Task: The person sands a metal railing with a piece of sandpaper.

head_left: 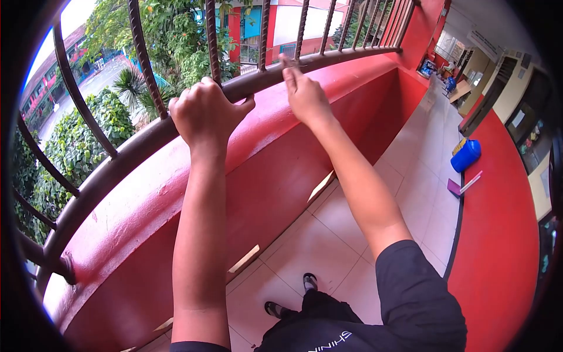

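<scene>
A dark metal railing (pixel 258 84) with twisted upright bars runs along the top of a pink-red wall ledge (pixel 258 126). My left hand (pixel 205 114) is closed over the lower rail beside an upright bar, its thumb lying along the rail. To the right, my right hand (pixel 308 100) is at the same rail with its fingers curled and thumb raised. A small brownish patch shows at its fingertips, blurred, and I cannot make out what it is.
Beneath me is a tiled corridor floor (pixel 316 234). Along the red right wall stand a blue container (pixel 466 154) and a purple dustpan (pixel 454 188) with a pale handle. Leafy bushes (pixel 88 141) grow beyond the bars. Several things sit at the corridor's far end.
</scene>
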Motion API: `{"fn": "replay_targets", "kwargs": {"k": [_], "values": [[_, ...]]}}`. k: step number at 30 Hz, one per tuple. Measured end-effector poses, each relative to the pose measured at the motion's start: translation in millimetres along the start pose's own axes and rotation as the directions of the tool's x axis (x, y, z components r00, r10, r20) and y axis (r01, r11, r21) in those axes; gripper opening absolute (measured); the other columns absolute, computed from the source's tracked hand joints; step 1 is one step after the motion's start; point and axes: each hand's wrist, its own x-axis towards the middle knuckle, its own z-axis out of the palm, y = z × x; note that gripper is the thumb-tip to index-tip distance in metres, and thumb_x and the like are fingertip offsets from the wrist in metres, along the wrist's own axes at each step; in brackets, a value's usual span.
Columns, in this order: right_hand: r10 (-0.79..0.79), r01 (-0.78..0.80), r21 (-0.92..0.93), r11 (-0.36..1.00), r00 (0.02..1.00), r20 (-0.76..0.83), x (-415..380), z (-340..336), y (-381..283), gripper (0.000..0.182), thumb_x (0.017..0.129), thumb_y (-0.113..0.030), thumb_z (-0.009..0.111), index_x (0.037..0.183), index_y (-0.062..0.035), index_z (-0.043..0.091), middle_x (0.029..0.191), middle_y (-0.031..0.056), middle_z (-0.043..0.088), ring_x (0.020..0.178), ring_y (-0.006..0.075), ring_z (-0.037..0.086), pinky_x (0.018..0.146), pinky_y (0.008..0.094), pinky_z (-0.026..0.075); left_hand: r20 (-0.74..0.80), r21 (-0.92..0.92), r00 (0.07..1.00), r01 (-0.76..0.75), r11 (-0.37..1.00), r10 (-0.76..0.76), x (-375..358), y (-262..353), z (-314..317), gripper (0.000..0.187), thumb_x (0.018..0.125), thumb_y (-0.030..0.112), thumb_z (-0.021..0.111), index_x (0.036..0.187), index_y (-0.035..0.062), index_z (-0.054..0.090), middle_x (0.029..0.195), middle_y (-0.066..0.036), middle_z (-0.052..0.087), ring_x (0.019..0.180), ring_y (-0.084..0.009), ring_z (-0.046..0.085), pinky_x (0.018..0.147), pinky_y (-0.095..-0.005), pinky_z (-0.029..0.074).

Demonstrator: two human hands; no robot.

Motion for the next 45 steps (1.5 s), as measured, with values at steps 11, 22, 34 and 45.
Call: {"fn": "replay_targets", "kwargs": {"k": [11,22,34,45], "values": [[-0.222,0.223,-0.074,0.972,0.975,0.024,-7,7,4,0.048,0.110,-0.048,0.038,0.153,-0.0328,0.049,0.098,0.0278,0.073,0.094,0.0500,0.069,0.084,0.0612,0.057,0.004,0.009,1.000,0.005,1.000,-0.005,2,0,0,0.067,0.062,0.075,0.080,0.079,0.0098,0.074,0.072,-0.007,0.073,0.068,-0.0256,0.073,0.068,-0.0389,0.056],[0.009,-0.010,-0.042,0.999,1.000,-0.017,10,-12,19,0.048,0.110,-0.052,0.035,0.148,-0.0328,0.056,0.109,0.0244,0.074,0.104,0.0476,0.069,0.091,0.0581,0.055,-0.001,0.005,1.000,-0.007,1.000,0.007,1,0,0,0.067,0.062,0.074,0.081,0.077,0.0093,0.073,0.071,-0.007,0.073,0.066,-0.0252,0.073,0.067,-0.0386,0.056],[0.019,0.002,0.036,0.999,0.822,-0.568,26,19,-3,0.026,0.100,-0.017,0.063,0.114,0.0013,0.075,0.114,0.0261,0.072,0.096,0.0435,0.072,0.085,0.0499,0.059,-0.074,-0.007,0.997,-0.008,1.000,0.008,1,-1,5,0.061,0.057,0.070,0.085,0.069,0.0121,0.068,0.068,-0.005,0.071,0.064,-0.0233,0.070,0.068,-0.0370,0.052],[0.017,-0.009,0.027,1.000,0.954,-0.301,-25,36,-55,0.056,0.087,0.009,0.051,0.143,0.0135,0.046,0.131,0.0442,0.054,0.101,0.0502,0.069,0.089,0.0540,0.058,-0.084,-0.023,0.996,-0.001,1.000,-0.001,1,0,6,0.059,0.057,0.067,0.086,0.068,0.0124,0.068,0.067,-0.005,0.071,0.063,-0.0231,0.071,0.066,-0.0370,0.053]]}}
